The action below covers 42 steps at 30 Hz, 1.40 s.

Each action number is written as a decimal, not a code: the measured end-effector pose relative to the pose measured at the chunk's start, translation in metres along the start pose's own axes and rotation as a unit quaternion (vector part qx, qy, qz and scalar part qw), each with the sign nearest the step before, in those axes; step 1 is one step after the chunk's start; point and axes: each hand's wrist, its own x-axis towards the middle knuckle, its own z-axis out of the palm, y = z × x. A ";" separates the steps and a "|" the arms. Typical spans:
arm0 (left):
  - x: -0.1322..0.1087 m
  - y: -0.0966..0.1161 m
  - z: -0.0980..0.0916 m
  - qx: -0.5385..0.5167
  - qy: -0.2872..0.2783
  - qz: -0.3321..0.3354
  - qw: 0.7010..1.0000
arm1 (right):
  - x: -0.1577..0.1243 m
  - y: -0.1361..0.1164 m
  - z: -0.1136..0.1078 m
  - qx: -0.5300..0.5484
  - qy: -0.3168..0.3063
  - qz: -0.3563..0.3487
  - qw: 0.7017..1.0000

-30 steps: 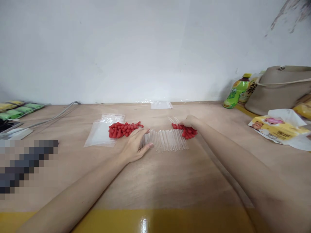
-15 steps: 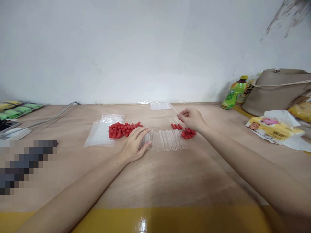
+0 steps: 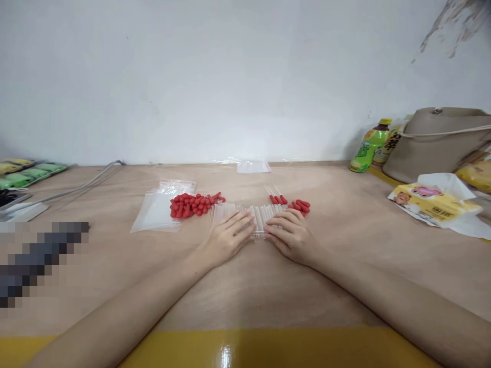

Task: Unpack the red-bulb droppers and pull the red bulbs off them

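Observation:
A row of clear thin tubes (image 3: pixel 261 215) lies side by side on the table. My left hand (image 3: pixel 230 236) rests over the left part of the row, fingers stretched out. Over the right part lies my right hand (image 3: pixel 289 234), palm down with its fingers extended. Both hands touch the tubes and partly hide them. To the left is a pile of red rubber bulbs (image 3: pixel 190 205), beside clear plastic bags (image 3: pixel 155 212). Red bulbs with thin tips (image 3: pixel 278 199) lie behind the row, and a small group of red bulbs (image 3: pixel 302 206) is behind my right hand.
Against the wall lies a small clear bag (image 3: pixel 253 167). At the right are a green bottle (image 3: pixel 370 146), a beige bag (image 3: pixel 429 140) and a yellow tissue pack (image 3: pixel 437 202). A cable (image 3: pixel 84 183) and green packets (image 3: pixel 30 174) are at the left.
My right hand has come down from the thin-tipped bulbs onto the tubes, with its pinch opened. My left hand has shifted right over the row.

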 end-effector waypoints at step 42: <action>-0.021 -0.018 -0.005 -0.048 0.064 -0.113 0.990 | -0.015 0.033 -0.021 -0.072 0.048 0.025 0.996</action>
